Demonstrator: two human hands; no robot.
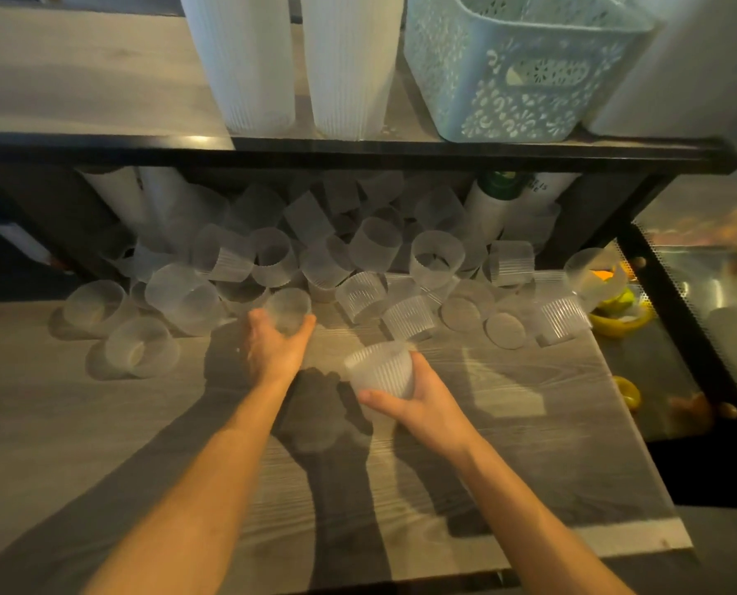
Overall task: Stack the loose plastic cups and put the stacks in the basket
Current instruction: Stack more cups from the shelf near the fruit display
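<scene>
Several loose translucent plastic cups [358, 259] lie heaped on the wooden table, spilling from under a black shelf. My left hand [274, 347] grips one smooth cup [288, 309] at the front edge of the heap, thumb and fingers curled round its sides. My right hand [418, 403] holds a ribbed cup [379, 369] above the table, tilted with its mouth toward the heap. A pale blue lattice basket [525, 75] stands on the shelf at the upper right.
Two tall stacks of white cups [298, 62] stand on the black shelf [358, 150] left of the basket. More stacks [493, 208] lie under the shelf. Two stray cups [141, 347] sit at the left. Yellow peels [615, 311] lie past the table's right edge.
</scene>
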